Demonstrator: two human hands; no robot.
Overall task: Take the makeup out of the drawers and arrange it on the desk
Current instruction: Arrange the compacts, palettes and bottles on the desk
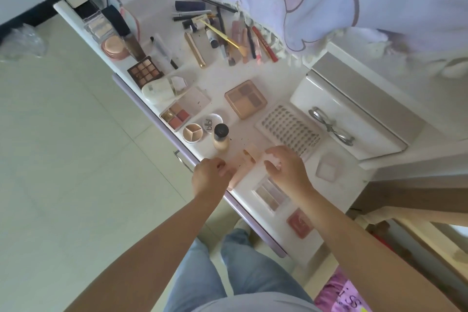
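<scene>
My left hand [210, 175] and my right hand [285, 167] both rest on a pale pink compact case [244, 166] with a gold clasp, lying at the near edge of the white desk [157, 2]. My left fingers grip its near end; my right fingers curl over its right side. Just beyond it stands a foundation bottle [221, 137] with a black cap. Palettes lie around: a beige one [245, 99], a red and gold one [177, 114], a brown one [145, 71]. Pencils and brushes [228, 33] are spread at the back.
A white tray of false lashes [288, 129] lies right of my hands, beside a white box [336, 119] bearing an eyelash curler [331, 125]. A pale striped palette [269, 194] and a red compact [300, 221] sit nearer me. A drawer handle [181, 158] shows under the desk edge.
</scene>
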